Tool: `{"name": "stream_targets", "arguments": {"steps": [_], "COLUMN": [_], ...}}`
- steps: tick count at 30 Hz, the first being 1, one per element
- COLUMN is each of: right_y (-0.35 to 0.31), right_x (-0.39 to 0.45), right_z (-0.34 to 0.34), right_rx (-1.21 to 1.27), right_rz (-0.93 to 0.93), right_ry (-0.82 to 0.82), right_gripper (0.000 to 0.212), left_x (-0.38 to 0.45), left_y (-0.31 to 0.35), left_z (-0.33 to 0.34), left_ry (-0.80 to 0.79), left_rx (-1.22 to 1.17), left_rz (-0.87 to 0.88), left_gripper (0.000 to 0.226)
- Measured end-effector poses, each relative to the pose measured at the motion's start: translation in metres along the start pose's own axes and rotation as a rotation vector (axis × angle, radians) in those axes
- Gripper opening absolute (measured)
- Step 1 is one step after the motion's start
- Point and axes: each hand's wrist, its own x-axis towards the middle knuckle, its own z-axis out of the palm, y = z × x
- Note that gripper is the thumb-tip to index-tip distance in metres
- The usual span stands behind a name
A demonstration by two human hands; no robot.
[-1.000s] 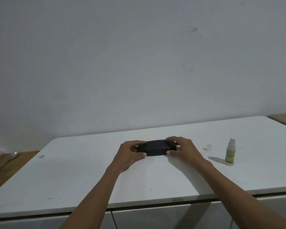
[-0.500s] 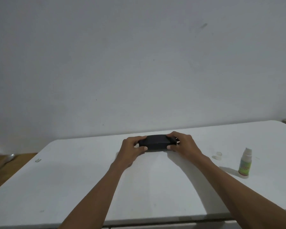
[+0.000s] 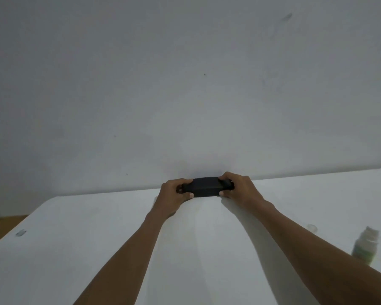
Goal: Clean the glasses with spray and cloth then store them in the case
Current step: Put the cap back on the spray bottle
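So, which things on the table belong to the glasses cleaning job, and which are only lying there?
Belong to the job:
- black case, held at its ends by the left hand and right hand
- spray bottle, standing at the right
- small clear cap, beside the bottle, probably from it

Only lying there:
- small grey thing near the table's left edge, too blurred to identify

A white table (image 3: 97, 249) carries a blurred spray bottle (image 3: 364, 247), a small clear cap (image 3: 312, 227) beside it.

Matt black case (image 3: 206, 187), smooth white table (image 3: 97, 249), plastic spray bottle (image 3: 364, 247), matt grey wall (image 3: 185, 84)
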Motion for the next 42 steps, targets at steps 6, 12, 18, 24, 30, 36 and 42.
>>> {"name": "stream_targets", "arguments": {"steps": [6,12,18,24,30,36,42], "right_y": [-0.004,-0.030,-0.067,-0.087,-0.063,-0.023,0.007], "right_x": [-0.002,-0.015,-0.057,-0.126,-0.200,-0.250,-0.262], "right_z": [0.001,-0.018,-0.075,-0.147,-0.179,-0.170,-0.145], "right_rx": [-0.017,-0.084,-0.095,-0.142,-0.132,0.000,0.166], "right_rz": [0.022,0.071,0.010,0.008,0.096,0.210,0.243], "right_ry": [0.015,0.069,0.200,0.342,0.410,0.467,0.506], "right_gripper": [0.029,0.044,0.040,0.033,0.033,0.041,0.049], "left_x": [-0.003,-0.019,-0.049,-0.099,-0.143,-0.157,-0.147], "left_y": [0.006,0.051,0.103,0.164,0.194,0.198,0.196], "left_z": [0.001,0.002,0.011,0.040,0.081,0.126,0.161], "left_ry": [0.008,0.109,0.027,-0.084,-0.199,-0.222,-0.217], "left_rx": [0.016,0.005,0.085,0.078,0.041,0.078,0.154], "left_rz": [-0.029,0.002,0.086,0.151,0.161,0.190,0.200], "left_gripper": [0.046,0.044,0.028,0.030,0.031,0.033,0.036]}}
